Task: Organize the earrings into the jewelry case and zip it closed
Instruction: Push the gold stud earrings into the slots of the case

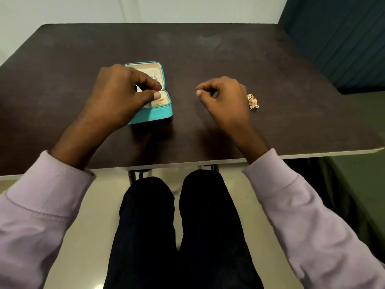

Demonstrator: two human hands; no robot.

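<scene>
Nearest the lens are two knees in dark trousers (177,226), with pale mauve sleeves (48,197) reaching forward on either side over a light, glossy floor (87,215). Beyond them lies a dark brown table (229,59) with a thin pale edge, its metal legs (135,175) just visible beneath; a plain whitish wall (145,9) stands behind it and a dark teal ribbed panel (343,38) rises at the right. On the table, left of centre, sits the turquoise jewelry case (155,113), open, its cream-lined lid upright at the back; a small gold piece (159,104) shows in the base. The left hand (116,97) is over the case, thumb and forefinger brought together above it; whether they pinch anything I cannot tell. The right hand (225,99) hovers apart from the case, fingers curled with nothing visible in them. Just beside its far side lie gold filigree earrings (252,101) on the table.
</scene>
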